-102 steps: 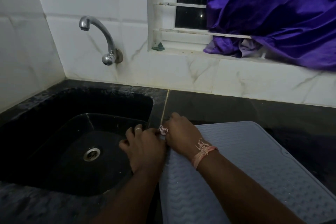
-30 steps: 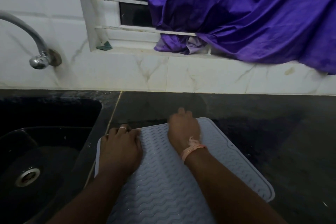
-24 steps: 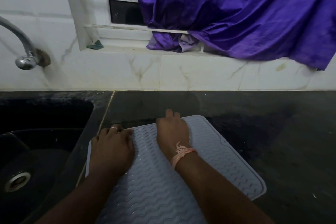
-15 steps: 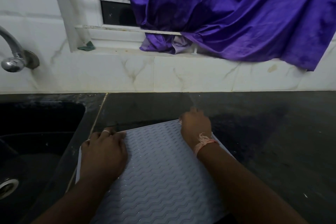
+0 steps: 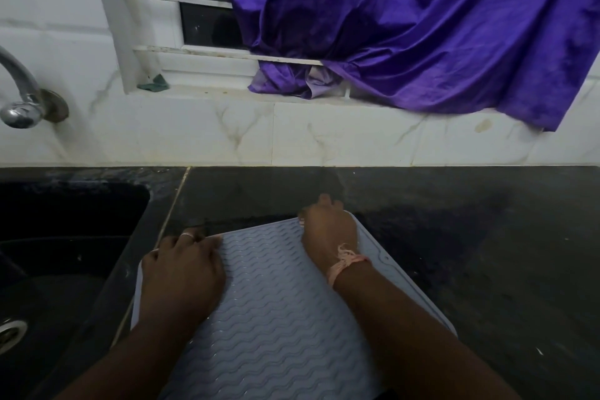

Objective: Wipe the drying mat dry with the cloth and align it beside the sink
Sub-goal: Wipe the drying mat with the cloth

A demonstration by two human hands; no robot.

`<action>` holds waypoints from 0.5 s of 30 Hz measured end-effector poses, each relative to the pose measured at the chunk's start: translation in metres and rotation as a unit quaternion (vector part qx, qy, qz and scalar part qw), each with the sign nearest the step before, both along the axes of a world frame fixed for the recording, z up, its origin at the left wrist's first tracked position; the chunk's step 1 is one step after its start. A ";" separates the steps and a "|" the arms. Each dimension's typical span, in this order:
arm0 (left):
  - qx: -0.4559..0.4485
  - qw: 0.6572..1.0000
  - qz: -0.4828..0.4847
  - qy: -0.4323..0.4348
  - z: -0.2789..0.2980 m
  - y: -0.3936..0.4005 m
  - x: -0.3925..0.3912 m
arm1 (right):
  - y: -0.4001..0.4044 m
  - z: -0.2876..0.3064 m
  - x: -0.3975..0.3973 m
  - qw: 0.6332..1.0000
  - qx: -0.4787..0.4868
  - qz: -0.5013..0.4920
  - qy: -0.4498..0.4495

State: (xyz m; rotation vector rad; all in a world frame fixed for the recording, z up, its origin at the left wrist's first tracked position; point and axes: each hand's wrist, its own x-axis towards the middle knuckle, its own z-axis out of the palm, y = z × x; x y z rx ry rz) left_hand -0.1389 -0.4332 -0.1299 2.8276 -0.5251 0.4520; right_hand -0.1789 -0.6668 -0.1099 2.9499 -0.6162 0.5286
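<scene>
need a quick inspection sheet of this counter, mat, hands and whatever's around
surface: dark counter, smudged, pale specks at right.
job's things: grey wavy drying mat flat on counter beside black sink, skewed to the seam; no cloth in view.
clutter: small green scrap on window ledge.
hands: left hand on mat's far left corner; right hand grips far edge, fingers curled over it.
cables: nothing seen.
surroundings: tap, white marble tiles, barred window, purple fabric draped over it.

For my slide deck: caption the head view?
Both hands, left and right, hold the mat beside the sink.
</scene>
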 end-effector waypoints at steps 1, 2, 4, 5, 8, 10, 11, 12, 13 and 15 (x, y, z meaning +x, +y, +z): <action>-0.001 1.000 0.000 0.001 0.000 0.000 0.000 | -0.011 0.002 -0.003 1.000 -0.003 -0.018 0.002; -0.002 1.000 0.001 0.002 -0.001 0.000 -0.001 | -0.023 0.004 -0.006 0.999 -0.003 -0.042 0.001; -0.002 1.000 0.001 0.002 -0.001 -0.001 -0.001 | -0.044 0.009 -0.010 0.996 0.010 -0.092 0.008; -0.005 1.000 0.002 0.000 0.000 -0.001 0.000 | -0.051 0.012 -0.012 0.994 0.014 -0.108 0.015; -0.003 1.000 0.004 -0.003 0.000 -0.001 0.002 | -0.060 0.019 -0.013 0.993 0.046 -0.107 0.024; -0.006 1.000 0.004 -0.006 -0.001 -0.001 0.002 | -0.058 0.019 -0.013 0.995 0.061 -0.081 0.012; -0.008 1.000 0.003 -0.008 -0.001 -0.001 0.002 | -0.055 0.018 -0.014 0.996 0.061 -0.071 0.010; -0.009 1.000 0.001 -0.008 -0.001 -0.001 0.002 | -0.054 0.017 -0.015 0.996 0.062 -0.066 0.009; -0.009 1.000 0.000 -0.007 -0.001 -0.001 0.002 | -0.053 0.017 -0.015 0.996 0.063 -0.065 0.008; -0.011 1.000 -0.001 -0.006 -0.001 -0.001 0.002 | -0.051 0.018 -0.014 0.996 0.060 -0.060 0.009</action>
